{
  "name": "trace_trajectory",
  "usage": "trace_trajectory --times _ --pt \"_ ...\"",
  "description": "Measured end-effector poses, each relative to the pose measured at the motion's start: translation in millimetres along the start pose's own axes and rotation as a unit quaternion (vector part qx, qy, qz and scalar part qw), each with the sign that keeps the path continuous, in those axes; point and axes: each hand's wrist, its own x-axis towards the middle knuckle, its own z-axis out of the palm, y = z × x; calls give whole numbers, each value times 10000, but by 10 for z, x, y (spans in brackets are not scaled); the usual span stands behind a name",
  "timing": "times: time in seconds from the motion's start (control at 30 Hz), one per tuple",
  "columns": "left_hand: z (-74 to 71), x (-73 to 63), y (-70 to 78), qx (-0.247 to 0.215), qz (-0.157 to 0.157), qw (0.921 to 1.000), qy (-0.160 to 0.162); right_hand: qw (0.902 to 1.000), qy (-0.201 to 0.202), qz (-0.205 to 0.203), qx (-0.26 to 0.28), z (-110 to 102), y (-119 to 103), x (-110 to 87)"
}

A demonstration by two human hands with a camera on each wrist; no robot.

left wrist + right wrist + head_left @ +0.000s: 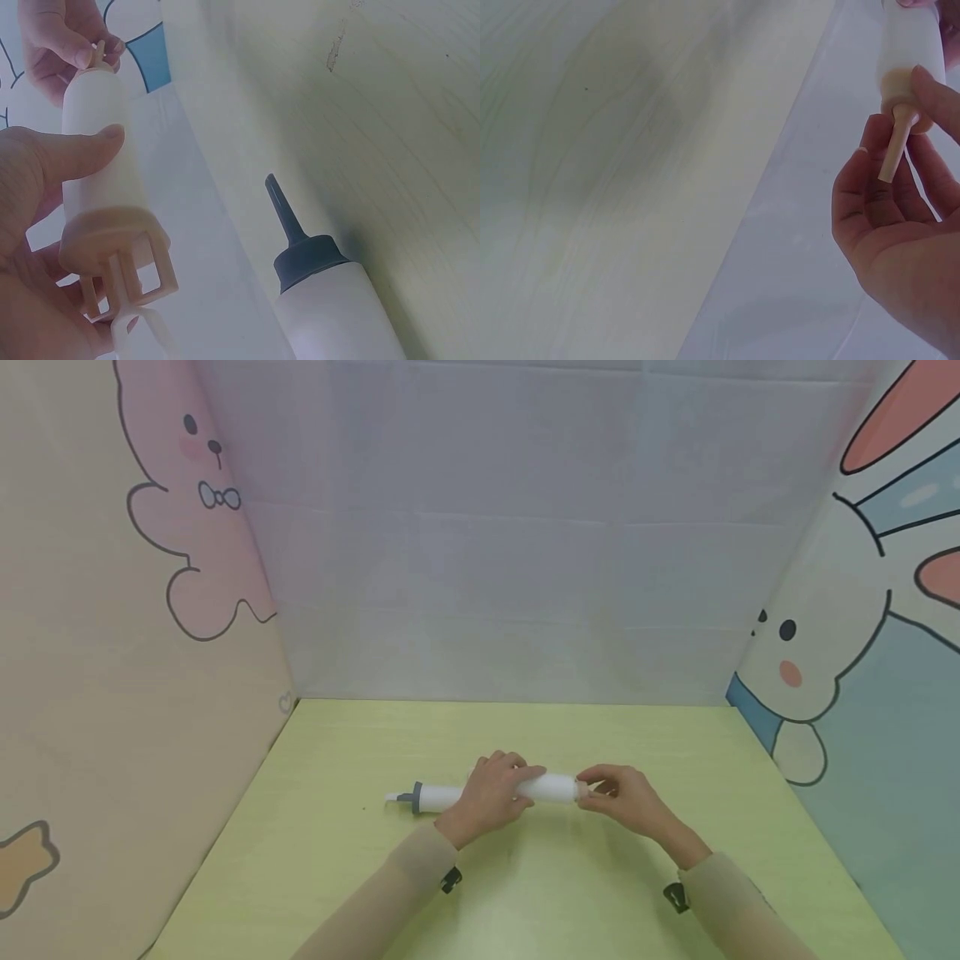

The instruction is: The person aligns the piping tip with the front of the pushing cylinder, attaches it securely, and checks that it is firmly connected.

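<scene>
My left hand point(492, 792) grips a white cylindrical tube point(551, 787), seen tilted in the left wrist view. It has a beige cap with a thin nozzle point(896, 146) at one end. A beige slotted collar point(112, 232) with a pale plunger-like part is at the other. My right hand point(626, 797) holds the nozzle end, thumb on the cap and fingers curled behind it. Beneath and left of my left hand, a similar white tube point(438, 798) lies on the table, with a dark grey collar point(416, 797). Its dark grey nozzle cap point(309, 259) shows in the left wrist view.
Both hands are over the pale yellow-green table point(360, 877). A white curtain point(465, 543) closes the back. Cartoon-printed panels stand on the left point(150, 718) and right point(892, 760). Dark clips or straps point(451, 880) hang at both wrists.
</scene>
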Motion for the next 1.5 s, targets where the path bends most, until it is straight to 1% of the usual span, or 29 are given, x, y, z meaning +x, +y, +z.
trace_trajectory --times 0.33,0.57,0.67,0.8,0.97,1.1,1.23,1.33,1.5 --pt "-7 -6 -9 -15 -18 10000 29 9999 12 17 101 17 13 19" --pt "-20 -8 -8 -62 -39 10000 -13 9992 -144 -152 350 15 18 44" --pt "-23 -8 -8 -57 -43 10000 -23 9989 -184 -118 419 12 19 41" --pt "-21 -8 -14 -44 -37 10000 -22 9990 -178 -102 391 14 26 29" --pt "-34 -10 -20 -71 -14 10000 -2 9995 -181 -128 218 35 32 36" --pt "-50 -9 -23 -66 -2 10000 -24 9995 -172 -126 248 52 31 34" --pt "-45 -4 -29 -32 16 10000 -30 9994 -121 -83 309 67 34 34" --pt "-42 -1 -30 -13 37 10000 -9 9991 -91 32 401 81 31 31" --pt "-33 -8 -34 -34 77 9999 91 9985 -86 80 533 96 13 20"
